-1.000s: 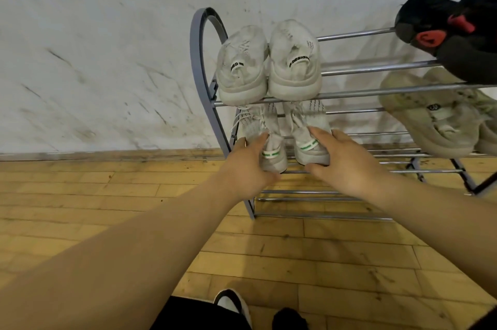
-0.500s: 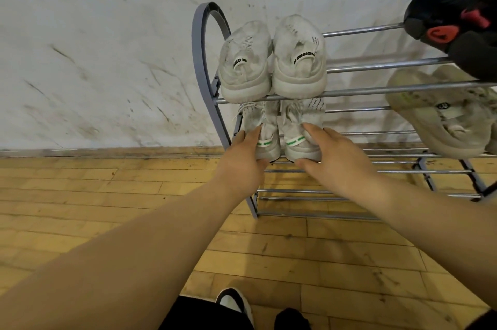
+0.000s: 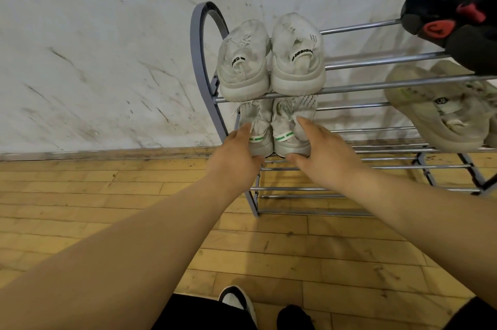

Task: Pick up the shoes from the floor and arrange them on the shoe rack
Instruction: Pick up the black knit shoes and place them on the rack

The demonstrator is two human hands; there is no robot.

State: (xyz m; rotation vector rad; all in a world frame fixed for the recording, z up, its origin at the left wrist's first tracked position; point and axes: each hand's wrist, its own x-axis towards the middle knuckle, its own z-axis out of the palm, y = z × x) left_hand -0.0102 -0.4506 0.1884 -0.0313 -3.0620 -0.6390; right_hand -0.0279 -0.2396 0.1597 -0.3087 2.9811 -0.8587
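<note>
left hand (image 3: 236,152) reaches in from the near side w/ the forearm across the floor (image 3: 80,195). its index finger lies fairly straight along the outer left side of the left green-tab shoe (image 3: 258,128) and the thumb is tucked at the heel's near bottom edge, so the heel sits held btwn finger & thumb. right hand (image 3: 322,147) mirrors it: index finger lies on top of the right green-tab shoe (image 3: 291,125), thumb under the near heel edge, holding that heel the same way; the other fingers of both hands are hidden behind the shoes. both green-tab shoes sit side by side, touching, heels toward the near side, on the 2nd tier at the left end of the shoe rack (image 3: 376,85), right by its curved grey side frame. directly above on the top tier is a white pair (image 3: 295,53), also side by side, heels near, w/ a black printed strip on each heel. further right on the top tier, a black shoe w/ red patches (image 3: 443,20), partly cut off by the frame edge. below it on the 2nd tier, a beige pair (image 3: 435,109), tilted. lower rails show bare chrome bars. rack stands on wood-plank floor against a scuffed white wall (image 3: 107,34). near bottom edge: the person's own black & white shoe (image 3: 236,300).
</note>
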